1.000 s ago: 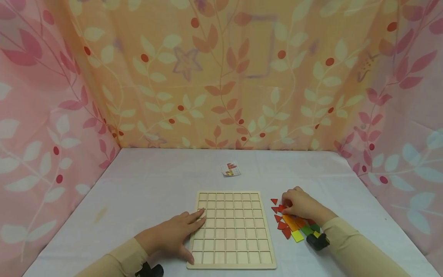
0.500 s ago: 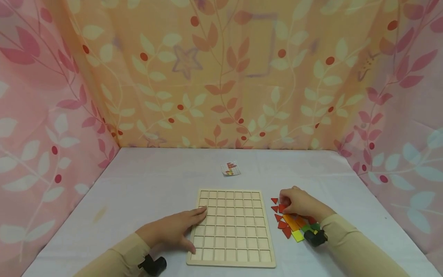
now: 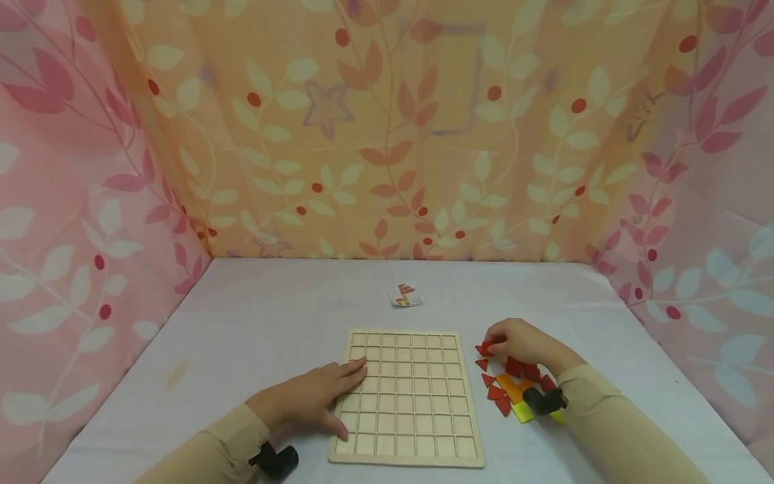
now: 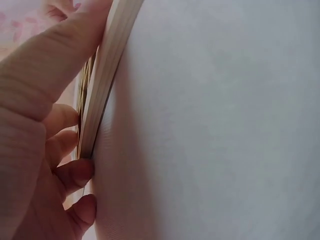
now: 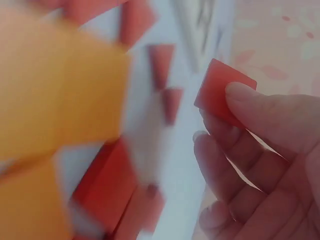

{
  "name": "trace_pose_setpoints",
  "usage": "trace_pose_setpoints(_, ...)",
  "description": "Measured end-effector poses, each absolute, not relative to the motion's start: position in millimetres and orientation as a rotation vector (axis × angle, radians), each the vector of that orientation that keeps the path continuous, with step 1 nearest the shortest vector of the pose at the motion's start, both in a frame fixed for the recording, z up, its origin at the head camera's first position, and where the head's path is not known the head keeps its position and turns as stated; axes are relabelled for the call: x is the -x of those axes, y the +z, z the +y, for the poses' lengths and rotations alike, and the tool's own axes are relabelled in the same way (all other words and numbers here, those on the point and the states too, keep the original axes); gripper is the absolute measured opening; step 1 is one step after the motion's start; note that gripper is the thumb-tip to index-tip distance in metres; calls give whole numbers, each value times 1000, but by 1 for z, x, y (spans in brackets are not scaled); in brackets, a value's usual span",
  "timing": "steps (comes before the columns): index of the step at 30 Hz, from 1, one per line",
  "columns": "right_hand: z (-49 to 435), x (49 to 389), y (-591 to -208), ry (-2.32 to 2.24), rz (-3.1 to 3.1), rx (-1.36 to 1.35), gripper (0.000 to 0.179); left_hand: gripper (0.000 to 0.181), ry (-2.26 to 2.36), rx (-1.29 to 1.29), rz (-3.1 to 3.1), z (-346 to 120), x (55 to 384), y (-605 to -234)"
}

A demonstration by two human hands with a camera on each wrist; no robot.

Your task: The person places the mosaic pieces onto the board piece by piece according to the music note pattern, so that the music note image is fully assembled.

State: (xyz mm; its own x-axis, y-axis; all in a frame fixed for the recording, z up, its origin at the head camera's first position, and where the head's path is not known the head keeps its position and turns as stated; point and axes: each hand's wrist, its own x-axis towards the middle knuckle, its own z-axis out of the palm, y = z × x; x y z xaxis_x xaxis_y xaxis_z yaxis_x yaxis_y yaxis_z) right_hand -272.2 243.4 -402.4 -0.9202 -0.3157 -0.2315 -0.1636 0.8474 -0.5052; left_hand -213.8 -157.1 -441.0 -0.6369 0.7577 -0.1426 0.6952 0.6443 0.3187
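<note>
Left hand (image 3: 311, 396): spread on the left edge of the wooden grid board (image 3: 414, 406), thumb apart from the fingers. Thumb sits near the board's lower left corner, fingertips reach onto the grid farther up. Left wrist view shows the thumb along the near edge of the board, other fingers lined up farther along the same side.

Right hand (image 3: 523, 341): pinching a red tile (image 5: 215, 90) between thumb and fingers. Tile looks square and is held up off the counter (image 3: 272, 316), right of the board's far right corner. Remaining fingers are bent behind the tile.

Board lies flat on the counter, in front of the person, its grid facing up.

Loose tiles sit right of the board: small red triangles (image 3: 488, 380) in a rough column nearest it, then orange tiles (image 3: 509, 386), then more red tiles (image 3: 513, 366) close to the right hand. Yellow tile (image 3: 522, 411) at the near end of the group. Part of the group is hidden by the wrist camera (image 3: 544, 401). Right wrist view is blurred over most of the pile.

Small printed card (image 3: 404, 294) lies beyond the board. Leaf-patterned curtain (image 3: 387, 134) behind the counter.
</note>
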Motion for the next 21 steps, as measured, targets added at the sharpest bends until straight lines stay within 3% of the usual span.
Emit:
trace_pose_setpoints(11, 192, 292, -396, -959, 2632, 427, 3, 107, 389, -1159, 2612, -156, 212, -441)
trace_pose_setpoints(21, 142, 307, -414, -1047, 2619, 488, 9, 106, 371, -1123, 2600, -156, 212, -440)
